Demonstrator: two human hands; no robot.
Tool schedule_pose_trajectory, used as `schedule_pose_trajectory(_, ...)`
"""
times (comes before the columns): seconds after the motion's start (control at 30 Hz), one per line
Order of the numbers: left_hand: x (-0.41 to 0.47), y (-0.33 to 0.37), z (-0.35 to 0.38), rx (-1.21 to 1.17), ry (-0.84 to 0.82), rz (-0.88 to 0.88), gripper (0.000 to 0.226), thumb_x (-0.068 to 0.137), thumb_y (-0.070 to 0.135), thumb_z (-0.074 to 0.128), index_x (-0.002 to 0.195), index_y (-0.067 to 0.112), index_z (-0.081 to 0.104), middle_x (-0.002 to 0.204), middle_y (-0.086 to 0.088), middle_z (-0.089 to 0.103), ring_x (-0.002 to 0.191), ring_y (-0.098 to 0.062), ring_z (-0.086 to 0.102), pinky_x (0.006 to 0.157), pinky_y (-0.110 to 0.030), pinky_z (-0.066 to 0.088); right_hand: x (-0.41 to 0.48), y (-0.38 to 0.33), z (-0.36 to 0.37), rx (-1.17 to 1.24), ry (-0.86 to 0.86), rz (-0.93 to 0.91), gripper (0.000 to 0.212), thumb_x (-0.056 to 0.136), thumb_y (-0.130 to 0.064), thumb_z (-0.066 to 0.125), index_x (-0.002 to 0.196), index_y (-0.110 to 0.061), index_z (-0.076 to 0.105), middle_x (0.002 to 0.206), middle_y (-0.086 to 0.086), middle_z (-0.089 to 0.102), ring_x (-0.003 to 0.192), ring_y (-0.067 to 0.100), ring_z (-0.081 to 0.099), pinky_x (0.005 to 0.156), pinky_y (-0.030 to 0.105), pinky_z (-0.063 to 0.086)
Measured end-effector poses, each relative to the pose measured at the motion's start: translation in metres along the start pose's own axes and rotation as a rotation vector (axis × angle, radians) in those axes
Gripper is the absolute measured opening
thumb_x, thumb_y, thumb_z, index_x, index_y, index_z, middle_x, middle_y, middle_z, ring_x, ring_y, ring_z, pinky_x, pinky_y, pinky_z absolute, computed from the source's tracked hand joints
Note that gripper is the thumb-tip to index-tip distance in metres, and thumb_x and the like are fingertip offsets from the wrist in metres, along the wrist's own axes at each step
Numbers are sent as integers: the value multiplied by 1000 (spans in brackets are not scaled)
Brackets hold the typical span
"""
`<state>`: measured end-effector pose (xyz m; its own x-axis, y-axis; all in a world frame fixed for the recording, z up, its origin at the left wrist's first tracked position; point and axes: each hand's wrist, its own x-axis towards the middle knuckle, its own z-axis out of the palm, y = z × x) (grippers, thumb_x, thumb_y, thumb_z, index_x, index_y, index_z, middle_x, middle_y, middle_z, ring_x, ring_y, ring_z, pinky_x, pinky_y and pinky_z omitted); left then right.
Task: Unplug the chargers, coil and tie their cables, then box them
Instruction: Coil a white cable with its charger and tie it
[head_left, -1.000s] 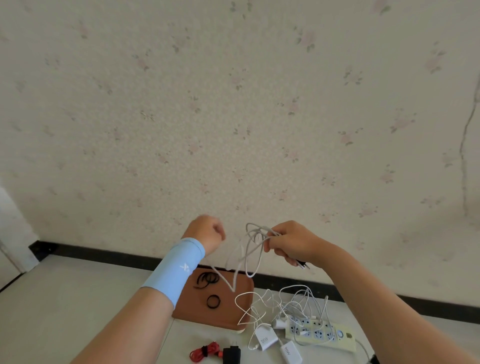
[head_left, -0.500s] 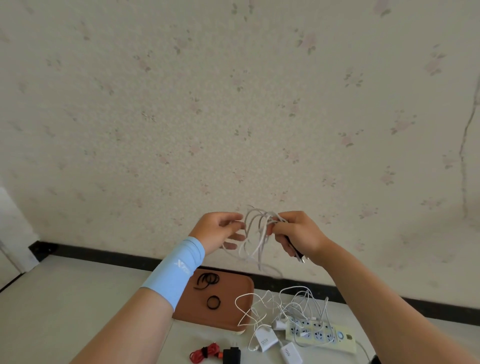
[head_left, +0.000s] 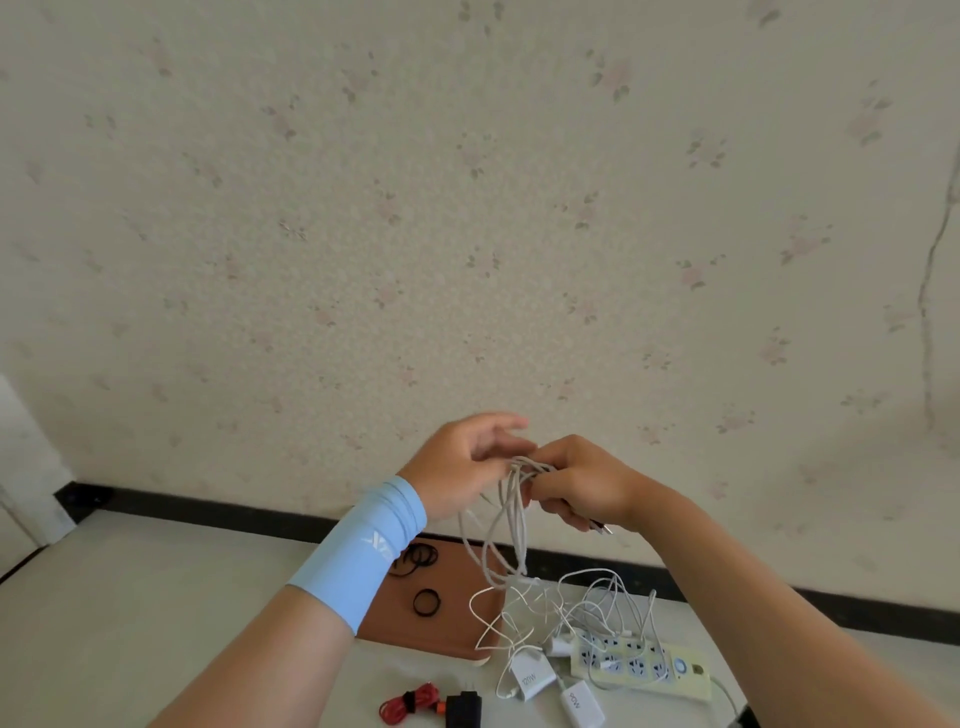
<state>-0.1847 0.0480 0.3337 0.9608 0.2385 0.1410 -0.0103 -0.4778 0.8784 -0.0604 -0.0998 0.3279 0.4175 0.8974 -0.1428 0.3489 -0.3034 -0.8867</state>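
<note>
White cable (head_left: 511, 512) hangs in loops from your two hands, raised above the surface (head_left: 156, 597) in the head view. Your right hand (head_left: 576, 480) has its grip clamped on the top of the loops, with a dark connector tip poking out below the fist. Your left hand (head_left: 467, 467), with a light blue wrist sleeve (head_left: 363, 551) behind it, meets the same bundle from the other side; its grip is partly apart, thumb and lower fingers on the cable, upper fingers loose.

Below, toward the surface's far edge, a brown tray (head_left: 441, 623) holds black hair ties (head_left: 415, 558). Just beside the tray's right edge, a tangle of white cables (head_left: 566, 608) lies over a pale yellow power strip (head_left: 644, 667), with at least one plug seated in it. Two white chargers (head_left: 532, 675) lie at the near edge, next to the strip. Left of them sits a black charger (head_left: 462, 709) with its red cable (head_left: 408, 709) coiled and tied.
</note>
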Motion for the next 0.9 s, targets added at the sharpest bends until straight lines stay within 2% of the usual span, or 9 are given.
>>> schedule_pose_trajectory(0.17,1,-1,-6,15,-128,-204,18,91,23,65,108,26,72,89,4,75,78,-2,63,65,-22,46,-4,-4,0,11,78,-79,18,88,-8,63,75,0,72,53,12,45,41,20,36,42,26,30)
schedule_pose_trajectory(0.3,2,-3,-14,-41,-133,-322,16,87,15,67,101,22,73,80,4,72,71,-8,61,54,-19,40,-2,-5,6,-41,141,-99,22,88,-12,66,67,-7,71,51,5,44,46,20,37,45,27,31)
schedule_pose_trajectory(0.37,4,-5,-13,68,-46,-337,12,83,14,71,90,24,73,80,2,72,72,-11,61,55,-19,43,0,-5,10,-128,176,-100,22,86,-12,66,65,-14,72,51,0,45,45,13,37,48,28,33)
schedule_pose_trajectory(0.5,7,-10,-11,293,94,-252,18,79,12,74,81,28,64,81,6,65,71,-13,61,72,-30,55,2,-7,10,-105,196,-74,18,76,-20,66,74,-3,73,49,-4,45,42,10,37,46,25,32)
schedule_pose_trajectory(0.57,6,-12,-18,189,57,-282,22,77,9,75,85,24,60,80,3,56,67,-17,56,69,-35,56,1,-7,7,-80,195,-59,17,76,-17,65,73,-3,72,49,-3,45,43,14,37,44,25,31)
schedule_pose_trajectory(0.63,1,-13,-25,98,-137,-334,22,81,11,73,95,23,63,80,2,54,71,-18,55,68,-33,55,-1,-7,6,-106,191,-71,13,82,-9,66,71,-2,72,48,-4,46,42,12,37,45,25,31)
schedule_pose_trajectory(0.7,-4,-12,-28,-28,-278,-387,15,90,19,65,105,22,68,82,5,57,76,-13,54,64,-26,50,-2,-7,8,-144,167,-87,16,84,-7,65,69,-6,72,49,-5,47,41,10,38,45,24,32)
schedule_pose_trajectory(0.8,-9,-15,-27,-380,-288,-517,31,99,33,49,110,12,69,91,1,67,77,-14,60,59,-24,47,-2,-6,8,-70,122,-110,19,82,-11,65,64,-11,70,51,2,45,46,19,37,46,27,30)
schedule_pose_trajectory(0.9,-11,-19,-25,-403,-419,-522,33,99,28,53,118,6,68,99,-9,71,84,-20,68,56,-25,53,-4,-7,8,-12,75,-132,22,87,-11,68,66,-4,69,52,9,42,48,21,35,46,28,29)
